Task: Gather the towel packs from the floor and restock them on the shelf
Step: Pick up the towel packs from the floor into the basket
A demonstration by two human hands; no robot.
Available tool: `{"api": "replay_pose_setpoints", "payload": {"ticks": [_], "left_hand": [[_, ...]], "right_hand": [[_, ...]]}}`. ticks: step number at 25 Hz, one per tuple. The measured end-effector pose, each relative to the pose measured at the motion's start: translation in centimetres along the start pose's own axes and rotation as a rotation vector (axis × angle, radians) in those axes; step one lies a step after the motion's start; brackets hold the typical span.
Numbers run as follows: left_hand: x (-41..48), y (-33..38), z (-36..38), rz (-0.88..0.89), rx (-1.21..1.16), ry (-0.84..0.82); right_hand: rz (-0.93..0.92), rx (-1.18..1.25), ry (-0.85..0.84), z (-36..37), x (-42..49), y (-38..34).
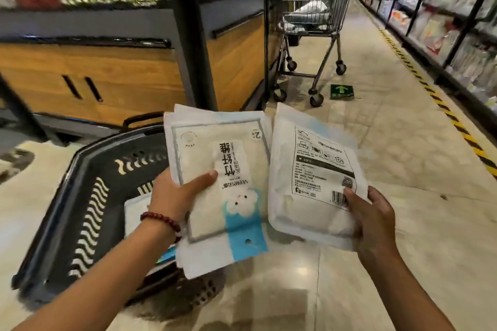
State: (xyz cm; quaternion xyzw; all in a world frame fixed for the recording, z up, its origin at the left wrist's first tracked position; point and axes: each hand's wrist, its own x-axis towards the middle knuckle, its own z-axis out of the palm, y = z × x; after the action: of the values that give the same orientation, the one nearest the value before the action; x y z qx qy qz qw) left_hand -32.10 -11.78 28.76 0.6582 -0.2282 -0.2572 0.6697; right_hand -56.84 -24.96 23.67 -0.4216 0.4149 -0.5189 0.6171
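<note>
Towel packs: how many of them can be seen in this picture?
3 clearly: one front-side up in the left hand, one back-side up in the right hand, one in the basket. More edges behind the left pack suggest hidden ones.

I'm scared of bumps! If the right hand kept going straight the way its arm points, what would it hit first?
Probably nothing close. The right hand, gripping a towel pack, points up the aisle over bare floor. The shopping cart stands farther along, slightly left, though depth is hard to judge.

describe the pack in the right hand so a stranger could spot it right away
Start at the dark basket on the floor; two hands hold packs just above it. The right hand holds one white pack, back side up with a barcode and printed table, unlike the left pack with its blue cartoon front.
</note>
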Motion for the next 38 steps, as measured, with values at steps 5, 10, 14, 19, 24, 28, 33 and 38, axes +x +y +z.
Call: {"api": "replay_pose_setpoints", "payload": {"ticks": [5, 10, 14, 19, 24, 28, 33, 38], "left_hand": [[2.0, 2.6, -9.0, 0.006, 0.02, 0.182], [6.9, 0.7, -16.7, 0.006, 0.092, 0.381], [10.5, -2.3, -20.1, -0.087, 0.108, 0.462], [14.8, -8.0, -20.2, -0.278, 0.068, 0.43], [18.6, -14.0, -19.5, -0.487, 0.037, 0.364], [20.8, -17.6, -19.6, -0.583, 0.177, 0.325], [21.3, -20.9, -19.8, -0.679, 0.28, 0.319], [20.8, -20.3, -19.2, -0.595, 0.681, 0.336]], "right_hand": [[-0.012, 0.007, -0.235, 10.1, 0.5, -0.8], [0.047, -0.006, -0.34, 21.7, 1.3, 3.8], [0.108, -0.016, -0.389, 29.9, 1.3, 7.5], [0.284, -0.057, -0.397, 33.7, 1.3, 14.0], [0.355, -0.145, -0.327, 33.4, 4.1, 18.3], [0.378, -0.233, -0.337, 33.1, 5.8, 21.1], [0.333, -0.308, -0.417, 32.2, 5.8, 22.3], [0.397, -0.264, -0.346, 32.3, 6.1, 22.3]]}}
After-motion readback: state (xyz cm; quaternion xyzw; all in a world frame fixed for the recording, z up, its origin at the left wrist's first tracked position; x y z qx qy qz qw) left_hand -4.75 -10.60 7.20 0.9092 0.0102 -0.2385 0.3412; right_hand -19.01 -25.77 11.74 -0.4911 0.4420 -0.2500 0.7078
